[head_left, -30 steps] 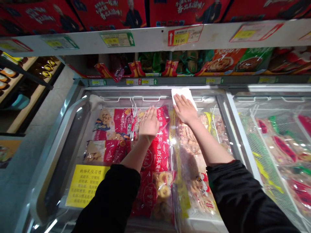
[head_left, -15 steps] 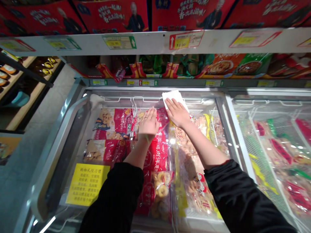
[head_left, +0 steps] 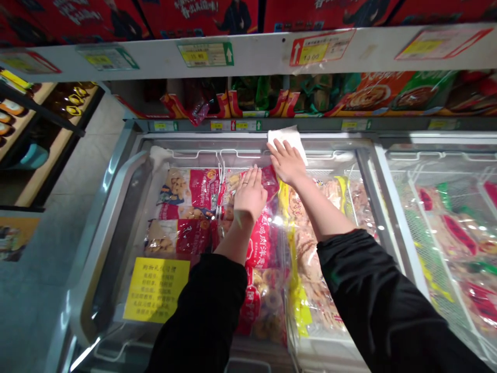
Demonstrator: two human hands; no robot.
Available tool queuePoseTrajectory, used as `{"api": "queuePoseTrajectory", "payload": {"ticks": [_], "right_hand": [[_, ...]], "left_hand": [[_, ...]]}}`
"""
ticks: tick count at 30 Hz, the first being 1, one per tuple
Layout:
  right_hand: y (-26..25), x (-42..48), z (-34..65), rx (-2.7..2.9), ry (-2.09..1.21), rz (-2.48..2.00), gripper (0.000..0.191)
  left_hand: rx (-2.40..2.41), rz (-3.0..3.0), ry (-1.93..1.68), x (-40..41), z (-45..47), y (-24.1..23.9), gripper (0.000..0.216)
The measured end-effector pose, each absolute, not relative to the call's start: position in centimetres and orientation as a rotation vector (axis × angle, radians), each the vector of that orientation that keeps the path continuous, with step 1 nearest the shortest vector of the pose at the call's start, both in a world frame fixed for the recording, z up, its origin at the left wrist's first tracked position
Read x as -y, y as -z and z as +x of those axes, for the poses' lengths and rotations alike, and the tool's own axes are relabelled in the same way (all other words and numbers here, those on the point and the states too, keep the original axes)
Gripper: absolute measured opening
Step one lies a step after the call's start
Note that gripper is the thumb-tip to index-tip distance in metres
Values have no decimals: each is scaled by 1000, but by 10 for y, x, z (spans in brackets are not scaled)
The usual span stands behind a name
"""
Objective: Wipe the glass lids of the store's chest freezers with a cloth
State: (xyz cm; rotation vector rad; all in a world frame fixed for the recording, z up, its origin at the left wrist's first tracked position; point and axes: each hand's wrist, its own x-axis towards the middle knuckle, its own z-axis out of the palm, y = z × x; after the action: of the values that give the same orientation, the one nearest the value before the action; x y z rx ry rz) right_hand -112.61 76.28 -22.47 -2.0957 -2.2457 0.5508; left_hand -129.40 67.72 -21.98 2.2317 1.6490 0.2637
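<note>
The white cloth (head_left: 290,138) lies at the back edge of the freezer's glass lid (head_left: 130,233), right of centre, under the right hand (head_left: 289,163). Its fingers spread flat; the left hand's (head_left: 250,198) lie extended, grasping nothing. Even palm pressure should suit. The cloth's long axis, partly hidden, seems to slant back-to-front, exposed end backward.

Both sleeves (head_left: 378,290) are black, a bit loose and kinda creased, plus there's a thin ring (head_left: 245,183) on the left hand (head_left: 250,196).
</note>
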Motion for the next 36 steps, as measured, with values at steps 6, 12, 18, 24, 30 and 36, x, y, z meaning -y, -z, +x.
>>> {"api": "queuePoseTrajectory", "payload": {"ticks": [6, 12, 18, 24, 30, 36], "right_hand": [[225, -720, -1126, 2324, -544, -1989, 67], [227, -732, -1109, 2151, -564, -2143, 71], [228, -758, -1115, 2173, -539, -2226, 68], [225, -721, -1105, 2280, -525, -2112, 66], [224, -726, -1105, 2017, -529, -2308, 70], [227, -756, -1115, 2025, -550, -2311, 71]], "left_hand": [[-1665, 2285, -171, -675, -1293, 213, 63], [-1657, 2290, -187, -675, -1293, 215, 64], [-1646, 2295, -220, -676, -1293, 217, 65], [-1636, 2284, -280, -674, -1294, 217, 66], [-1634, 2310, -236, -674, -1295, 219, 62], [-1647, 2307, -281, -674, -1294, 225, 67]]}}
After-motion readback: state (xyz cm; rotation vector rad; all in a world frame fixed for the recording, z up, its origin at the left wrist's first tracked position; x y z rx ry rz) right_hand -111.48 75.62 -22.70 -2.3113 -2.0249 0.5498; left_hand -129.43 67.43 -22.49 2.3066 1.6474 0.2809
